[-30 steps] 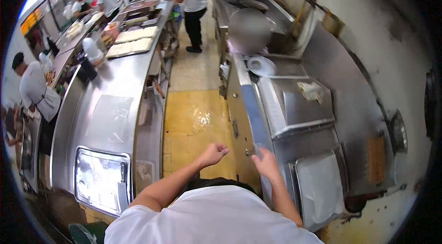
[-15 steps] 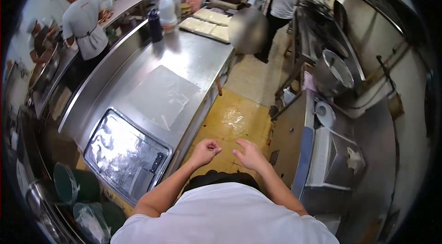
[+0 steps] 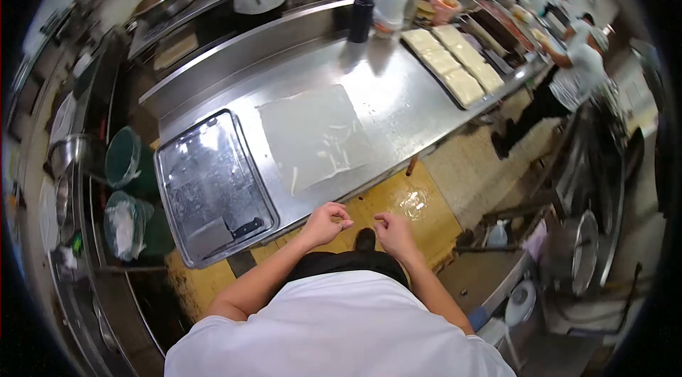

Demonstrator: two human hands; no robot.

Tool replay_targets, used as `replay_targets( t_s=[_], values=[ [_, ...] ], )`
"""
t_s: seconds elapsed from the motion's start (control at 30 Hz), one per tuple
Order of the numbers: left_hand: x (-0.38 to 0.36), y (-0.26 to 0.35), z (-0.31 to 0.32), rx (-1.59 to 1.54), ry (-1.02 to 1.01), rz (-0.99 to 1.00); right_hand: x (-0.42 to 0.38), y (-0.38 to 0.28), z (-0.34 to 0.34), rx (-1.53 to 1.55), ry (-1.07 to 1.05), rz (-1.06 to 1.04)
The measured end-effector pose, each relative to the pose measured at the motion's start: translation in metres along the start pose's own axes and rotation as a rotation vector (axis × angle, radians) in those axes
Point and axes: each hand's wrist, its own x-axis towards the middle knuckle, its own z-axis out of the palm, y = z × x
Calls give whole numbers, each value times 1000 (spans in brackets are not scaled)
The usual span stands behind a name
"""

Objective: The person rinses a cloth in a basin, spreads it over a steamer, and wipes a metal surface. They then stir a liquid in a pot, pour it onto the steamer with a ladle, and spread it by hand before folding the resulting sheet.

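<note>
My left hand (image 3: 327,225) hovers just off the front edge of the steel table (image 3: 405,117), fingers loosely bent and nothing visible in them. To its right, above the floor, my right hand (image 3: 395,233) is also loosely bent and apart from everything. Nearest to my left hand is a rectangular metal tray (image 3: 195,199), wet and shiny. A cleaver with a black handle (image 3: 247,227) lies in the tray's near right corner. Beyond my hands a thin translucent sheet (image 3: 305,128) lies flat on the table, with pale strips on its near part.
A pan of several pale slabs (image 3: 455,64) stands at the table's far right, beside a dark bottle (image 3: 361,16) and a white jug (image 3: 391,4). Green buckets (image 3: 123,157) stand at left. Co-workers (image 3: 579,71) work at the right and back. A large pot (image 3: 584,252) is at right.
My view has turned left, so the table and tray now lie more squarely ahead. My right hand's fingers have curled in from a more spread pose.
</note>
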Motion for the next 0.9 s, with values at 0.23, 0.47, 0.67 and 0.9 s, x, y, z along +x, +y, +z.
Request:
replay_targets(
  t_s=[0.23,0.47,0.67,0.9],
  values=[
    [16,28,13,240,140,-102,84,65,-69,-284,166,-411],
    [35,12,-33,171,319,-359,151,27,-102,-263,89,-382],
    [96,-16,-161,310,549,-469,202,5,-88,-236,124,-321],
    [208,-71,-291,451,695,-371,239,-42,-60,-334,129,-308]
  ],
)
